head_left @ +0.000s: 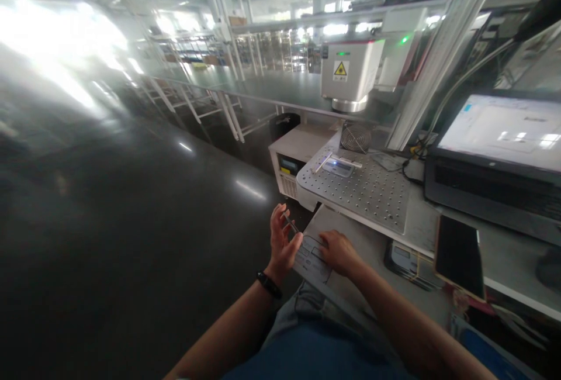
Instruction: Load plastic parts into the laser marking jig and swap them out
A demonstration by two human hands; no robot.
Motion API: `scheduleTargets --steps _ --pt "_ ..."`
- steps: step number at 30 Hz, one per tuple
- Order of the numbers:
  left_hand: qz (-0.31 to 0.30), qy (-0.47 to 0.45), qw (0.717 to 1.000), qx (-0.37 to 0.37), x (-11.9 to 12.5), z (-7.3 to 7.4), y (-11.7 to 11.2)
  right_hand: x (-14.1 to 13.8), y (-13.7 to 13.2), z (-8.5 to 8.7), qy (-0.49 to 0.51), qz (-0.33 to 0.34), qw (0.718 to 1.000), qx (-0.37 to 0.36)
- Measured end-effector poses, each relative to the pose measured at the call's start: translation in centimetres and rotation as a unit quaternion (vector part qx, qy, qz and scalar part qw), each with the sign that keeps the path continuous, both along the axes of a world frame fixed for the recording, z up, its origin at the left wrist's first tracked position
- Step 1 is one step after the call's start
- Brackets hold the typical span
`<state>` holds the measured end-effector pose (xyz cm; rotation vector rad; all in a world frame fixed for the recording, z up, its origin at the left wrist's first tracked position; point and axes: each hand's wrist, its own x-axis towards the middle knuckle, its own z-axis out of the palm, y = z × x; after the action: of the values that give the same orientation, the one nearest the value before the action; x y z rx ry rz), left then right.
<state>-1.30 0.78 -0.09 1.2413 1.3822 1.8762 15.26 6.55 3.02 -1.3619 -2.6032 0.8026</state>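
Observation:
My left hand [283, 245], with a black band at its wrist, holds a thin flat grey plate [290, 223] tilted almost edge-on between thumb and fingers. Beside it, my right hand [338, 251] rests with curled fingers at the edge of flat grey panels [310, 254] with rectangular cut-outs, lying on the lower shelf in front of me. Its fingertips are partly hidden, and it seems to grip one panel. Under the laser marking head [349, 73], a similar panel [338, 168] lies against white guide strips on the perforated metal plate [372, 199], a small blue light spot on it.
A laptop [495, 163] and a dark phone [459, 256] are at the right. Banded grey panels [409, 263] are stacked below the bench edge. A fan [355, 137] stands behind the perforated plate. A slanted metal post [447, 58] rises beside the laptop.

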Motion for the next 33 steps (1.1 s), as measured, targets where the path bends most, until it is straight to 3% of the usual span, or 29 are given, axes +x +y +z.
scheduleTargets --steps 13,24,29,33 --pt "-0.008 0.002 1.0 0.007 -0.1 -0.2 0.0 -0.3 1.2 -0.9 0.001 0.04 0.997 -0.072" --pt "-0.017 0.001 1.0 0.016 -0.2 -0.4 0.1 -1.0 -0.6 -0.6 -0.09 0.011 0.996 0.019" --pt "-0.021 0.002 1.0 0.016 -0.3 -0.4 0.1 -0.7 -0.8 -0.3 -0.092 0.06 0.994 0.012" --pt "-0.022 0.001 1.0 0.014 -0.2 -0.3 0.0 0.7 -1.1 0.3 -0.085 0.06 0.994 0.016"
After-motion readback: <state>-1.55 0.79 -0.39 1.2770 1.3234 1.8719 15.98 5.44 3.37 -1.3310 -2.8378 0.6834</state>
